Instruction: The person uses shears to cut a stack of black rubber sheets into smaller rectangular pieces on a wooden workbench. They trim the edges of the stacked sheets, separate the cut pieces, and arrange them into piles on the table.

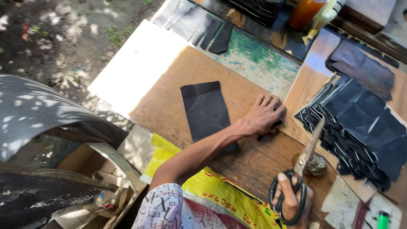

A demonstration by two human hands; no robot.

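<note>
Right hand [290, 199] is gripping a pair of black-handled scissors [299, 176], fingers curled through the loops; blades are pressed together and pointing up and away, over the wooden tabletop [169, 91]. A small dark round object [316, 164] is sitting just beside the blades. Near the lower right corner a green lighter [383, 220] is lying on pale scraps. A yellow printed sack [220, 193] is lying under the forearm at the near table edge.

Left hand [263, 113] is resting palm down, fingers spread and flat, pressing a small dark piece [271, 129] mostly hidden beneath it. Just left of that arm a rectangular black sheet [205, 108] is lying flat on the wood. To the right a fanned stack of cut black pieces [360, 127] is sitting on a board.

Farther off, grey and black strips [199, 25] are lying at the far edge, with an orange bottle [306, 12] beyond.
</note>
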